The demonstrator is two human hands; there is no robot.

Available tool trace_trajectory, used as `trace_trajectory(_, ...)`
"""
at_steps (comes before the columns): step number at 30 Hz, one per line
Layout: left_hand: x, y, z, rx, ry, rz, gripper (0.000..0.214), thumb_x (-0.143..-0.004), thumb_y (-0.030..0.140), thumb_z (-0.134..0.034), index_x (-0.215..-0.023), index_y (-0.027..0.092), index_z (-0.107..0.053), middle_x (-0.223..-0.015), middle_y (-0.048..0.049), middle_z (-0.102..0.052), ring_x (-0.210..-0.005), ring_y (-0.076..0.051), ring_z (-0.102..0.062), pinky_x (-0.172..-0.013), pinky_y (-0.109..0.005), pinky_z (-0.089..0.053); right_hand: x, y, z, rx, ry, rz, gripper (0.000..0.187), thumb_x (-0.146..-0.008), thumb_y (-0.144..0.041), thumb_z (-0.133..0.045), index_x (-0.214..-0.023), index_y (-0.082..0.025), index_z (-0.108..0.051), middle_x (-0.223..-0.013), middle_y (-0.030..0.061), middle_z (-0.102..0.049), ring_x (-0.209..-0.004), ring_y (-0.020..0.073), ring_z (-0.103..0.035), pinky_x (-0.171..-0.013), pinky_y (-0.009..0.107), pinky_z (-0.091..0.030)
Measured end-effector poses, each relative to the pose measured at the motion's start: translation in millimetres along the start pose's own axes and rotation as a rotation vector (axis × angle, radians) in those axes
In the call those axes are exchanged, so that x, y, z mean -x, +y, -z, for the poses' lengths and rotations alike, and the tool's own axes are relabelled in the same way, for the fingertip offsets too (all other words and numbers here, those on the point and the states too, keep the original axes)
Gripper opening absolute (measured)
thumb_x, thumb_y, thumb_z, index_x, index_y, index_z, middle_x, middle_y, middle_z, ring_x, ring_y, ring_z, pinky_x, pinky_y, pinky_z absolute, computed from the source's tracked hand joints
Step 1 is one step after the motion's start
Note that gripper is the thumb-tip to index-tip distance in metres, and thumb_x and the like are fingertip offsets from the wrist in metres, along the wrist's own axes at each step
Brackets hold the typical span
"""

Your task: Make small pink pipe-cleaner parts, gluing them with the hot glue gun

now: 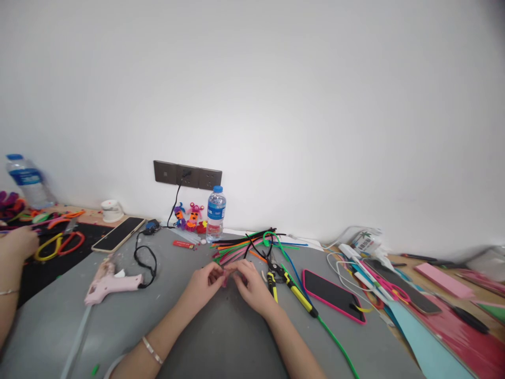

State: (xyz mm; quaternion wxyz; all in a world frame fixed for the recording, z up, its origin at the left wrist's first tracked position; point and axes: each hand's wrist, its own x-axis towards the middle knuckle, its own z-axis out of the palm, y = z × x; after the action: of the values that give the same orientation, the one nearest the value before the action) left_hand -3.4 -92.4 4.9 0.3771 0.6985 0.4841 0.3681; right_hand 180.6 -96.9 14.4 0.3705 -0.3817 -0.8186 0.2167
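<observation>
My left hand (205,285) and my right hand (252,286) meet low over the grey mat, fingertips pinched together. Between them is a small pink pipe cleaner piece (224,278), mostly covered by the fingers. Just beyond my hands lies a loose bundle of coloured pipe cleaners (236,245). Yellow-and-black pliers (292,287) rest with spread handles close to my right hand. Behind the bundle, two small fuzzy figures (193,217), one purple and one pink with orange faces, stand near the wall.
A pink glue gun (112,284) lies left, its cord running toward the wall socket (188,175). A water bottle (215,213) stands at the back. A pink-cased phone (333,295) lies right. Another person's hand (18,242) is at far left, near scissors (59,246).
</observation>
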Motion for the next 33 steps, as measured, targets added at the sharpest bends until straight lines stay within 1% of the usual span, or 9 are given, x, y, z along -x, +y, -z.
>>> trace_trajectory(5, -2, -5, -1.4, 0.013, 0.022, 0.03, 0.006, -0.074, 0.023, -0.057, -0.079, 0.021, -0.058, -0.068, -0.0005, -0.071, -0.061, -0.016, -0.065, -0.054, -0.023, -0.044, 0, -2, 1, -0.02, 0.016, 0.006, 0.038, -0.086, -0.002, -0.046, -0.111, -0.025, -0.063, -0.103, 0.005, -0.068, -0.102, 0.0221, -0.059, -0.092, 0.037, -0.042)
trace_trajectory(9, -3, -7, -2.0, -0.009, 0.042, 0.041, 0.004, -0.07, 0.021, -0.056, -0.074, 0.021, -0.057, -0.063, 0.0015, -0.066, -0.057, -0.015, -0.061, -0.052, -0.022, -0.042, 0, 5, 0, 0.002, 0.09, -0.023, 0.036, -0.086, -0.004, -0.044, -0.109, -0.024, -0.064, -0.104, 0.0063, -0.068, -0.103, 0.0231, -0.058, -0.091, 0.037, -0.042)
trace_trajectory(12, -3, -6, -1.8, -0.019, 0.046, 0.033, 0.006, -0.072, 0.023, -0.055, -0.077, 0.02, -0.058, -0.065, 0.0005, -0.066, -0.057, -0.015, -0.06, -0.052, -0.023, -0.042, -2, 15, -3, 0.065, 0.159, -0.072, 0.033, -0.085, -0.005, -0.046, -0.105, -0.023, -0.064, -0.096, 0.006, -0.068, -0.094, 0.0238, -0.06, -0.084, 0.037, -0.042)
trace_trajectory(14, -3, -6, -1.3, -0.026, 0.046, 0.028, 0.007, -0.073, 0.025, -0.055, -0.077, 0.02, -0.059, -0.066, -0.0001, -0.066, -0.058, -0.016, -0.06, -0.053, -0.023, -0.042, -2, 22, -5, 0.112, 0.179, -0.118, 0.025, -0.084, -0.007, -0.049, -0.096, -0.022, -0.066, -0.089, 0.0052, -0.068, -0.086, 0.0234, -0.059, -0.079, 0.035, -0.042)
trace_trajectory(16, -2, -5, -0.9, -0.028, 0.041, 0.028, 0.009, -0.074, 0.026, -0.055, -0.078, 0.02, -0.06, -0.066, -0.0003, -0.067, -0.058, -0.016, -0.061, -0.054, -0.023, -0.042, -2, 25, -7, 0.166, 0.171, -0.16, 0.018, -0.084, -0.01, -0.054, -0.085, -0.021, -0.067, -0.082, 0.0039, -0.066, -0.081, 0.0228, -0.058, -0.074, 0.034, -0.04)
trace_trajectory(18, -2, -5, -0.7, -0.027, 0.039, 0.029, 0.009, -0.074, 0.027, -0.055, -0.078, 0.02, -0.061, -0.066, -0.0005, -0.067, -0.059, -0.017, -0.061, -0.054, -0.023, -0.042, -2, 26, -7, 0.209, 0.151, -0.184, 0.015, -0.084, -0.013, -0.057, -0.079, -0.022, -0.068, -0.078, 0.0027, -0.065, -0.079, 0.0223, -0.058, -0.073, 0.033, -0.038)
trace_trajectory(22, -3, -8, -0.9, -0.019, 0.04, 0.026, 0.009, -0.075, 0.027, -0.055, -0.079, 0.02, -0.06, -0.066, -0.0007, -0.067, -0.059, -0.017, -0.061, -0.054, -0.023, -0.043, -2, 21, -5, 0.192, 0.115, -0.177, 0.008, -0.085, -0.019, -0.062, -0.085, -0.023, -0.069, -0.08, 0.002, -0.066, -0.08, 0.0218, -0.058, -0.074, 0.034, -0.038)
trace_trajectory(25, -3, -9, -1.2, -0.015, 0.039, 0.019, 0.009, -0.075, 0.026, -0.055, -0.078, 0.02, -0.061, -0.066, -0.0006, -0.067, -0.059, -0.017, -0.062, -0.054, -0.023, -0.043, -2, 17, -3, 0.154, 0.067, -0.179, 0.005, -0.084, -0.019, -0.065, -0.085, -0.023, -0.067, -0.08, 0.0012, -0.066, -0.08, 0.0213, -0.058, -0.074, 0.033, -0.038)
trace_trajectory(33, -3, -10, 0.1, -0.04, 0.01, 0.005, 0.01, -0.073, 0.021, -0.055, -0.08, 0.019, -0.062, -0.065, 0.0, -0.065, -0.058, -0.016, -0.059, -0.053, -0.022, -0.041, -2, 15, -2, 0.145, 0.013, -0.193, 0.011, -0.08, -0.014, -0.069, -0.086, -0.022, -0.065, -0.083, 0.0003, -0.066, -0.082, 0.0214, -0.058, -0.076, 0.033, -0.037)
